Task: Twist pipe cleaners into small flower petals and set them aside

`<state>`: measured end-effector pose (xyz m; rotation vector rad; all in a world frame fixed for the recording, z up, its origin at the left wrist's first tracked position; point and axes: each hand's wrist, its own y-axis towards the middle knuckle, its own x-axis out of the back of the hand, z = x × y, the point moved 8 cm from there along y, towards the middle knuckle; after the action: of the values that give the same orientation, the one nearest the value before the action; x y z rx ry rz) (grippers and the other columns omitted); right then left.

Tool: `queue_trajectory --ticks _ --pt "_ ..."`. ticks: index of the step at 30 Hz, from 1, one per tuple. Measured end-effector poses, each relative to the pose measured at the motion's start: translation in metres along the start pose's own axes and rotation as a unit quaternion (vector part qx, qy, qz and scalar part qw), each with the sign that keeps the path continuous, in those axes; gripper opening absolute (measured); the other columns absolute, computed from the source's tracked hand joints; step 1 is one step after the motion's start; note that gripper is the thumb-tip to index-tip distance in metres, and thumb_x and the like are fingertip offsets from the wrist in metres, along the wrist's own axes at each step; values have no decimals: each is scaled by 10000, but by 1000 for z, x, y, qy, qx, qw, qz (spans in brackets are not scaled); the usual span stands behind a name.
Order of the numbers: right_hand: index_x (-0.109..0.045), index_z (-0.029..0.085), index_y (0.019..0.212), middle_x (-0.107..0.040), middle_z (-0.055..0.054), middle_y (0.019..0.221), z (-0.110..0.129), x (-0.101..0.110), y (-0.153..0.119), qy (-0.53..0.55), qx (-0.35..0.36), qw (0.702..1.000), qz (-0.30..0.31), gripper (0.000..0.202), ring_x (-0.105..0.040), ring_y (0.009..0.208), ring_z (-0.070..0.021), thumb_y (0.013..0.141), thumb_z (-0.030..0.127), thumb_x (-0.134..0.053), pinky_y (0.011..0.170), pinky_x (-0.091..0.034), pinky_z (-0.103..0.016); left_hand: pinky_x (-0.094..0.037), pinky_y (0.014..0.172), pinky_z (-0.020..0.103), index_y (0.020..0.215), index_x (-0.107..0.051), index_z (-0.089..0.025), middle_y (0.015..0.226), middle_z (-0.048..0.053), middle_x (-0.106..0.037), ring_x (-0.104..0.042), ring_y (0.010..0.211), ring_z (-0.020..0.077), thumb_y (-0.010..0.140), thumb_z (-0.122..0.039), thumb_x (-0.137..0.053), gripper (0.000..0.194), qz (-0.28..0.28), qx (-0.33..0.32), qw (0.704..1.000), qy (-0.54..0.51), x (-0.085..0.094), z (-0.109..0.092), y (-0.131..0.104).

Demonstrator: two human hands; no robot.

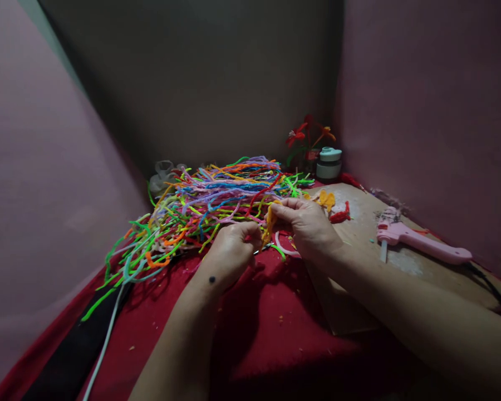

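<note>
Between my two hands is a yellow-orange pipe cleaner (269,221), bent into a looped shape. My right hand (307,223) pinches its upper end between thumb and fingertips. On the other side my left hand (237,245) is curled closed, its fingers at the lower part of the same piece. A large heap of coloured pipe cleaners (234,192) lies just behind both hands. Partly hidden under them, a metal tool shows only a thin shiny edge, too little to name. Close by on the cloth lies a pale pink pipe cleaner (284,248).
A pink glue gun (421,239) rests on a cardboard sheet (354,223) at right, its cord trailing off. Yellow shaped pieces (326,199) and a red piece (341,214) lie there too. Behind stand red and orange flowers (297,135) and a mint-lidded container (329,163). Red cloth (284,334) covers the table.
</note>
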<state>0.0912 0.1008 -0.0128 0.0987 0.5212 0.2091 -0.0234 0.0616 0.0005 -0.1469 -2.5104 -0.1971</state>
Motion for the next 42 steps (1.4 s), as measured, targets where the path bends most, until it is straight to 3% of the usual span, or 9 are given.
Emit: queue_trajectory --ticks 9,13,17,20,25,29,35,39,42 --pt "-572 140 614 -599 -2 563 7 -4 -1 -34 17 999 24 190 -545 507 -100 641 283 -693 553 -452 -255 -377 469 182 663 -641 -188 658 8 -610 -509 530 109 660 -167 -540 104 -48 -44 996 61 11 -7 1" --pt "-625 130 818 -589 23 595 7 -7 -5 -52 31 998 15 264 -527 526 -91 602 252 -716 552 -427 -250 -331 429 176 831 -643 -173 634 -4 -611 -447 451 76 720 -321 -575 197 -129 -15 988 -88 25 -8 -1" --pt "-556 119 1038 -456 95 498 4 -17 -9 -110 38 992 55 430 -424 456 -58 640 229 -676 476 -346 -209 -243 373 160 799 -638 -150 433 -78 -451 -296 337 28 687 -305 -635 192 -81 34 966 -242 12 -4 -1" --pt "-522 127 1067 -466 94 516 0 -23 -12 -119 26 989 87 437 -432 465 -62 655 204 -644 490 -363 -213 -266 379 153 715 -617 -124 446 -65 -477 -326 344 17 645 -267 -681 171 -55 53 954 -292 6 0 0" --pt "-597 130 805 -567 21 594 -5 -33 -18 -118 -15 983 137 178 -510 541 -91 690 264 -619 561 -397 -246 -343 430 144 713 -570 -139 518 -50 -523 -436 419 34 660 -303 -679 204 -102 40 938 -330 14 7 2" --pt "-561 139 587 -542 2 548 -6 -35 -20 -188 -17 970 154 250 -450 499 -80 772 301 -514 530 -350 -239 -273 384 139 792 -586 -149 519 -63 -497 -377 384 23 675 -308 -663 212 -87 23 945 -315 15 2 2" --pt "-538 151 599 -528 10 545 -10 -34 -18 -246 17 955 164 218 -440 509 -83 780 200 -427 533 -351 -226 -374 511 195 715 -604 -152 590 -17 -544 -469 519 81 765 -268 -542 141 -112 -68 989 -64 25 -16 -1" --pt "-520 161 657 -541 24 552 -20 -30 -15 -247 -3 959 140 98 -459 482 -79 737 182 -467 492 -361 -203 -397 650 248 698 -576 -168 701 21 -572 -523 671 134 796 -188 -472 144 -180 -167 952 182 24 -30 -8" --pt "-498 166 617 -543 18 538 -25 -29 -14 -274 -19 952 133 141 -491 473 -86 747 195 -454 487 -386 -201 -393 650 268 700 -556 -167 724 43 -567 -523 684 154 801 -159 -439 154 -197 -180 924 274 19 -30 -9"
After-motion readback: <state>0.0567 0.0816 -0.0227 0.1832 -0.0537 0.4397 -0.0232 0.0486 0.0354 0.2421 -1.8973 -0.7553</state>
